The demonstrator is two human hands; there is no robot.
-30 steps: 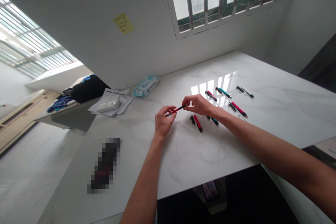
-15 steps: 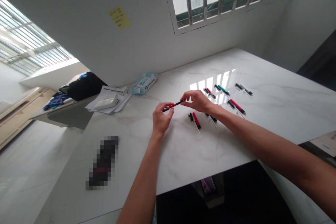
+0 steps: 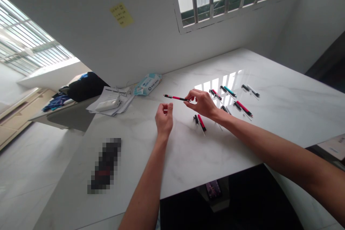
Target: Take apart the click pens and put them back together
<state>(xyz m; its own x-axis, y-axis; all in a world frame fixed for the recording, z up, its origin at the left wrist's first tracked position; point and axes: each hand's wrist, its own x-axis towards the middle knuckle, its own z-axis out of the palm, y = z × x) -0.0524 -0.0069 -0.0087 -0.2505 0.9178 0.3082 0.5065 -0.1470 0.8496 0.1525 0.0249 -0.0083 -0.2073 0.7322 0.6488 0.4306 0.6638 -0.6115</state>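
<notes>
A red and black pen (image 3: 176, 97) is held out over the table by its right end, pinched between the thumb and fingers of my right hand (image 3: 201, 103). Below the pen's left end, my left hand (image 3: 164, 119) has its fingers curled in and thumb up, apart from the pen, with nothing visible in it. Pen parts lie in small groups: a red barrel (image 3: 201, 122) with a black piece (image 3: 195, 119) and a thin refill, another red barrel (image 3: 244, 109), a teal barrel (image 3: 230, 91) and a whitish barrel (image 3: 252, 90). My right wrist partly hides one group.
A blue and white wipes pack (image 3: 148, 84) and papers (image 3: 121, 102) with a white device (image 3: 108, 105) lie near the wall. A pixelated dark object (image 3: 106, 165) rests at the left. Below the table's front edge is a phone (image 3: 213, 189).
My left hand has let go of the pen, its fingers curling in. The pen now stays in my right hand alone, its left end raised. The view has shifted slightly.
</notes>
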